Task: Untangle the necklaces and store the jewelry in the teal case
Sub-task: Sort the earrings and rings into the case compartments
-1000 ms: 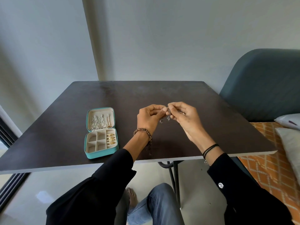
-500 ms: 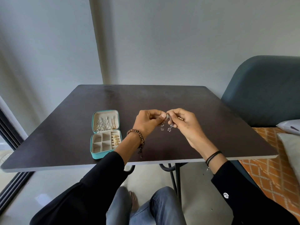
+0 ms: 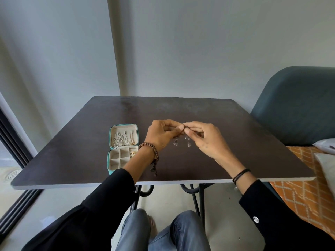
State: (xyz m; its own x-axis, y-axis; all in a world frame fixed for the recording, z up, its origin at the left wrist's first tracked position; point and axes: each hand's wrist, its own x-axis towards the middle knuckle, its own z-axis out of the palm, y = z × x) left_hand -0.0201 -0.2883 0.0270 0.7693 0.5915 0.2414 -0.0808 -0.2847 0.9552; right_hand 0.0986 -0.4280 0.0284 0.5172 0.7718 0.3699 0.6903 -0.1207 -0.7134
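Note:
My left hand (image 3: 161,134) and my right hand (image 3: 204,140) meet above the middle of the dark table (image 3: 199,113), each pinching a small tangle of thin necklace chain (image 3: 181,140). Little clear pendants hang from the chain below my fingertips. The teal case (image 3: 123,147) lies open on the table to the left of my left hand. Its raised lid holds silver chains, and its cream tray has small compartments with some gold pieces. My left forearm covers the tray's right side.
A dark teal chair (image 3: 297,104) stands at the table's right edge. Past it lie an orange patterned cover (image 3: 304,189) and pale pillows (image 3: 326,160). A dark window frame (image 3: 16,147) runs along the left. The table's near edge sits just above my knees.
The camera has tilted up a little, so the table sits lower in view. My hands stay together on the chain, and the pendants now hang slightly lower and further apart.

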